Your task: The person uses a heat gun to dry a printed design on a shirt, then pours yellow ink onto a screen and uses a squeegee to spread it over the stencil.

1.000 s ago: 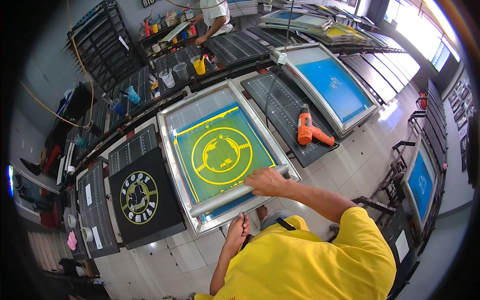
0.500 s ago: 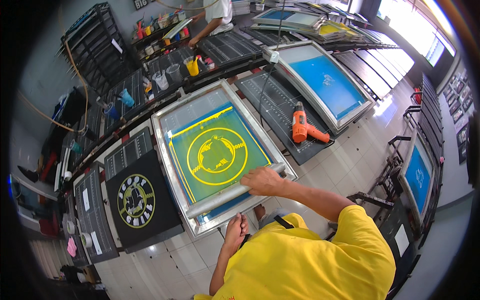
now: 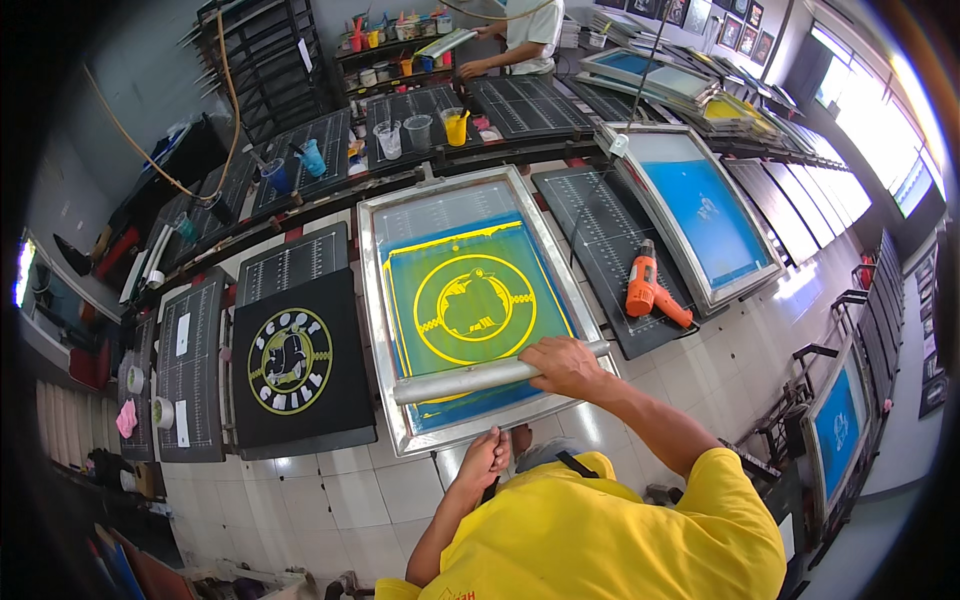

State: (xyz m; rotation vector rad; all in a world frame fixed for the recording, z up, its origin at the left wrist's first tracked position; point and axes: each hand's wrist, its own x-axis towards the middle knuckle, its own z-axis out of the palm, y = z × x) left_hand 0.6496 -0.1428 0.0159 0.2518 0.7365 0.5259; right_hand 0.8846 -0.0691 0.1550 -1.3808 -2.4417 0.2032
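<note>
So the squeegee (image 3: 497, 377) is lying across the near end of the printing screen (image 3: 470, 300), resting on the mesh just above the bottom rail of the metal frame. Its long axis runs roughly left to right across the screen's width, tilted a bit: the left end sits lower and nearer to us, the right end points up toward the frame's right rail. It's a long pale grey bar spanning nearly the whole mesh.

Our right hand (image 3: 562, 366) is on the right part of the bar, fingers curled over the top and gripping it. Our left hand (image 3: 487, 457) is down below the frame's near edge, not on the squeegee; the fingers look loosely bent together, and we honestly can't tell if they're pinching anything or just touching the frame.

The mesh is blue-green with a yellow round emblem and a yellow border, squeegee sitting just below the emblem. Just left of the frame there's a black shirt (image 3: 300, 360) on a pallet, carrying a round yellow and white print. On the pallet to the right lies an orange heat gun (image 3: 647, 290), and beyond that another screen with a blue mesh (image 3: 700, 215). Further back, some plastic cups (image 3: 405, 132) stand on the pallets, and another person (image 3: 520, 35) is at the shelf at the far end.
</note>
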